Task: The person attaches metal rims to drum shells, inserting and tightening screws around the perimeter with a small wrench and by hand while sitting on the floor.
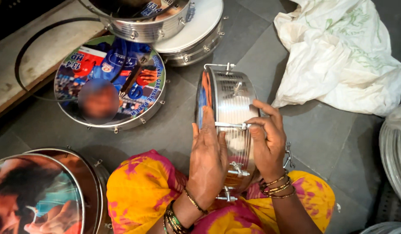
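Yellow and pink cloth [144, 190] covers the person's lap at the bottom of the view, and a metal-shelled drum [231, 108] stands on its edge there, printed skin turned left, shiny shell facing up. Left hand [207, 160] lies flat with fingers together against the drum's printed side, steadying it. Right hand [267, 145] has fingertips pinched round a thin metal tuning rod [230, 125] that crosses the shell. More lugs and bolts [236, 169] stud the shell lower down, between the two wrists.

Around it on the grey tiled floor [330, 138]: a drum with a colourful printed skin [109, 82] lies flat to the left, well apart from the held one. Behind that, a plain white-skinned drum [196, 26] has another shiny shell [144, 19] stacked partly over it. Two more printed drums [44, 195] crowd the lower left corner, just beside the knee. A crumpled white plastic sack [339, 56] sits to the upper right; what it holds is hidden. Metal hoops [393, 151] show at the right edge.
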